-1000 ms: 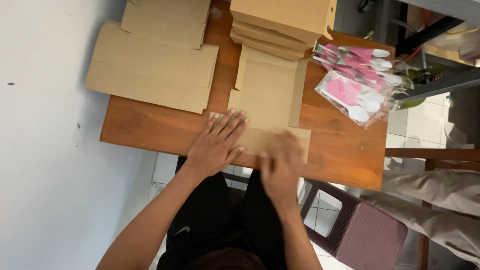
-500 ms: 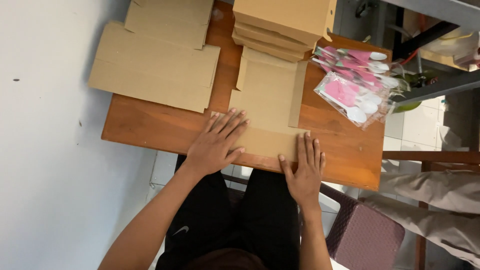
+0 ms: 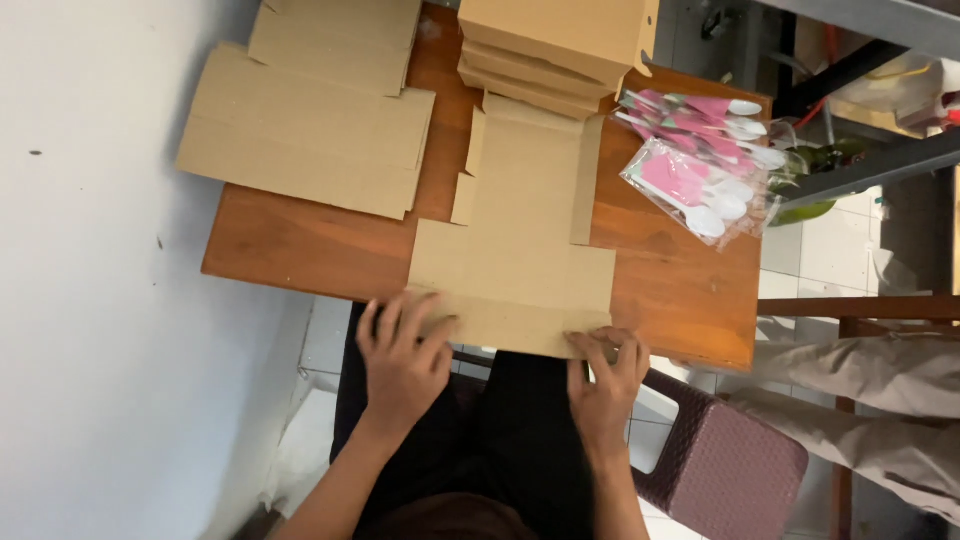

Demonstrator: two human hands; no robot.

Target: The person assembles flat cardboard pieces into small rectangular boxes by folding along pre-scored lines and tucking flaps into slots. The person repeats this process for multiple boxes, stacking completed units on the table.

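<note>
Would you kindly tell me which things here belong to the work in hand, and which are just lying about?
In hand: flat cardboard box blank, left hand, right hand.

Lying about: spare cardboard sheets, stack of folded boxes, bags of plastic spoons, wooden table.

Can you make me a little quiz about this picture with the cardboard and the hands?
1. True or false: both hands touch the flat cardboard cutout.
2. What lies in the clear bags on the wooden table? A plastic spoons, B pencils, C scissors.
3. Which hand grips the cutout's near right corner?

Key:
1. True: left hand and right hand both hold its near edge.
2. A.
3. The right hand.
</note>
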